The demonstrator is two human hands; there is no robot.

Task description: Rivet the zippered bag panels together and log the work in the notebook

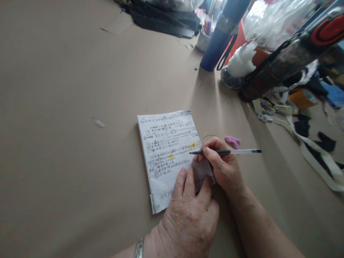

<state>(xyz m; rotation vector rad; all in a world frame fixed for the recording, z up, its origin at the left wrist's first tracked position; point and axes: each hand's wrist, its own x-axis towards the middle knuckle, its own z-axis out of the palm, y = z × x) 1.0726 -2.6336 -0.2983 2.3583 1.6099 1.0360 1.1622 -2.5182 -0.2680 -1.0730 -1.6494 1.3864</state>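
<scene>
A small notebook (166, 143) lies on the table, its page filled with dark handwriting and a few yellow highlighted spots. My left hand (190, 211) rests across the lower right of the page with its fingers spread and flat. Between the thumb and fingers of my right hand (223, 161) is a black-and-clear pen (239, 152), held nearly level. Its tip is over the written lines at the right side of the page; whether it touches the paper I cannot tell. The page's lower right corner is shaded and partly covered by my hands.
A pink scrap (233, 142) lies just beyond my right hand. Farther back stand a blue bottle (223, 32) and a dark cylinder with a red end (285, 53). Cloth strips (309, 143) lie at the right. Dark folded material (166, 19) sits at the back.
</scene>
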